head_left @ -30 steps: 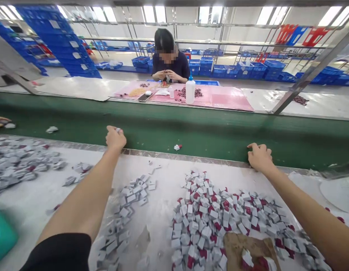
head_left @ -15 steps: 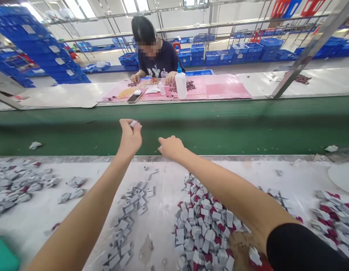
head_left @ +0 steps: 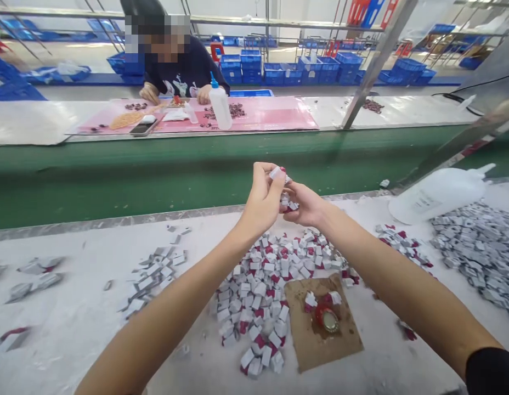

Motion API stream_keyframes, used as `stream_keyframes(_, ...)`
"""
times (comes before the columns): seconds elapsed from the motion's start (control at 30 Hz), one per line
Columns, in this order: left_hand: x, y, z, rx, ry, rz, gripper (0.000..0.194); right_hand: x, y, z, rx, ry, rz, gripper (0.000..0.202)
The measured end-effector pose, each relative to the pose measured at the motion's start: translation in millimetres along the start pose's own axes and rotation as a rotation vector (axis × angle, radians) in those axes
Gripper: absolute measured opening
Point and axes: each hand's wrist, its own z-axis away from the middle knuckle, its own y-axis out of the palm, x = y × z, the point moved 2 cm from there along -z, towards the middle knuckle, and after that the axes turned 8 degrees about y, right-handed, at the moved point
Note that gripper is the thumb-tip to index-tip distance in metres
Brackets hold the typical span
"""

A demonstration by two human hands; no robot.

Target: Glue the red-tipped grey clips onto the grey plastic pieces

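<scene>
My left hand (head_left: pixel 260 200) pinches a small pale grey and maroon piece (head_left: pixel 275 173) between thumb and fingers. Close against it, my right hand (head_left: pixel 307 206) is curled around a few more grey and maroon pieces (head_left: pixel 290 204). Both hands are raised over the far edge of the white table (head_left: pixel 94 329), and their fingertips partly overlap. Below them lies a large pile of such pieces (head_left: pixel 258 288). To its right, a brown cardboard square (head_left: pixel 349 345) bears a red bottle cap (head_left: pixel 329 321) and two loose pieces.
Grey blocks (head_left: pixel 150 280) lie left of the pile. A white squeeze bottle (head_left: pixel 439 192) lies by a grey heap (head_left: pixel 476 252) at right. Beyond runs a green belt (head_left: pixel 114 186). Across it, a person (head_left: pixel 184 71) works behind an upright bottle (head_left: pixel 220 107).
My hands were apart over the belt and are now together, further right in view. The view has turned right, bringing the cardboard square and the white bottle into fuller view.
</scene>
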Motion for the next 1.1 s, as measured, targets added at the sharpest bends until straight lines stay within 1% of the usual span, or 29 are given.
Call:
stream_keyframes(0.07, -1.0, 0.0, 4.7, 0.001, -0.026, -0.065, 0.012, -10.2, -24.8, 16.5, -0.090, -0.029, 0.165, 0.052)
stream_keyframes(0.13, 2.3, -7.7, 11.0, -0.004, -0.102, -0.151, 0.011, -20.6, -46.6, 34.5, -0.172, -0.060, 0.378, 0.045)
stream_keyframes(0.23, 11.7, -19.9, 26.3, 0.002, -0.229, -0.244, 0.013, -35.7, -68.0, 58.2, -0.223, -0.082, 0.690, 0.022)
stream_keyframes(0.27, 15.0, -21.7, 32.2, 0.009, -0.263, -0.270, 0.014, -39.8, -71.6, 63.5, -0.229, -0.084, 0.780, 0.019)
stream_keyframes(0.3, 18.2, -22.0, 37.9, 0.019, -0.293, -0.294, 0.014, -43.2, -73.6, 67.0, -0.232, -0.085, 0.857, 0.022)
stream_keyframes(0.4, 24.8, -14.6, 50.1, 0.055, -0.343, -0.332, 0.013, -47.8, -73.2, 69.0, -0.225, -0.083, 1.016, 0.027)
stream_keyframes(0.5, 26.3, -4.0, 55.4, 0.079, -0.351, -0.347, 0.014, -45.1, -70.9, 66.7, -0.201, -0.094, 1.099, 0.025)
stream_keyframes(0.6, 23.8, -0.2, 57.2, 0.076, -0.339, -0.352, 0.019, -38.7, -73.0, 65.2, -0.191, -0.112, 1.129, 0.022)
stream_keyframes(0.67, 21.2, -0.9, 57.2, 0.059, -0.323, -0.353, 0.022, -32.2, -76.0, 59.8, -0.218, -0.123, 1.121, 0.025)
stream_keyframes(0.73, 18.8, -0.7, 55.8, 0.035, -0.304, -0.358, 0.023, -22.7, -77.4, 46.8, -0.288, -0.146, 1.096, 0.031)
stream_keyframes(0.8, 18.2, 3.1, 52.3, 0.015, -0.286, -0.364, 0.022, -10.5, -75.3, 25.7, -0.374, -0.176, 1.064, 0.038)
stream_keyframes(0.87, 20.5, 11.5, 46.5, 0.013, -0.277, -0.366, 0.021, 2.4, -70.3, 0.3, -0.431, -0.199, 1.035, 0.043)
stream_keyframes(0.93, 25.6, 22.5, 39.1, 0.024, -0.279, -0.363, 0.020, 13.4, -65.4, -23.2, -0.441, -0.207, 1.016, 0.044)
stream_keyframes(1.0, 32.4, 32.9, 31.3, 0.031, -0.287, -0.356, 0.020, 20.7, -63.5, -38.3, -0.420, -0.210, 1.009, 0.045)
stream_keyframes(1.03, 35.9, 37.1, 27.8, 0.032, -0.291, -0.351, 0.021, 22.6, -64.2, -41.3, -0.405, -0.212, 1.009, 0.045)
stream_keyframes(1.1, 41.9, 43.3, 23.1, 0.031, -0.299, -0.339, 0.022, 22.9, -69.5, -37.2, -0.376, -0.221, 1.016, 0.046)
